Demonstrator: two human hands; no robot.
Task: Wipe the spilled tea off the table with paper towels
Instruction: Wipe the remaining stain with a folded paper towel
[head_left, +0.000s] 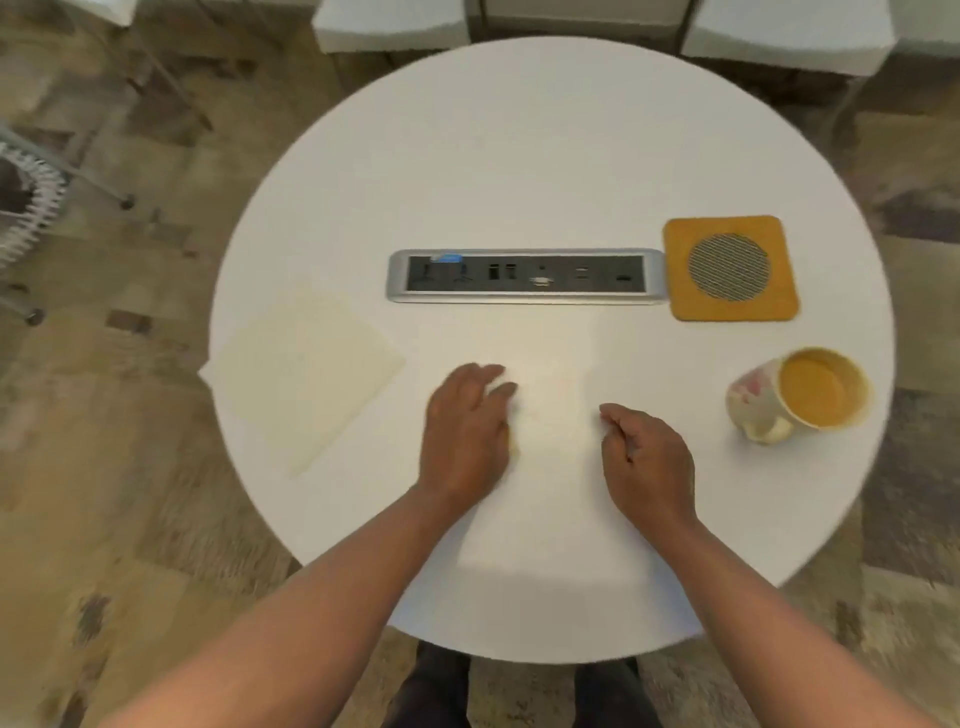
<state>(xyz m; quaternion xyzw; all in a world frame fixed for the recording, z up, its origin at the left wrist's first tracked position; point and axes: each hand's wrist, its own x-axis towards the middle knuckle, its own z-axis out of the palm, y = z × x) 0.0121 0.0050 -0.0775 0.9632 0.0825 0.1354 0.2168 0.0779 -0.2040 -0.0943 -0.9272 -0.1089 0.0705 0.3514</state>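
We have a paper towel (550, 457) spread flat on the round white table (519, 156), lying between our two hands near the front edge. It is hard to pick out against the tabletop in this blurred view, so its exact outline is a guess. Our left hand (465, 441) lies palm down with fingers loosely spread, pressing on the towel's left edge, where a faint yellowish tinge suggests tea soaking in. Our right hand (649, 457) is curled, fingertips drawn together as if pinching the right edge, though we cannot tell whether it truly grips the sheet.

The towel is light, thin and limp. Once wet it will likely turn weak and tear if dragged by one corner. We judge it better to press flat with the palm, or bunch it and take it by the middle.

A second sheet, or stack (306, 374), lies at the table's left edge, slightly overhanging. The tipped mug (800, 395) lies on its side at the right, apart from the towel, near an orange coaster (730, 267) beside the power strip (524, 275).
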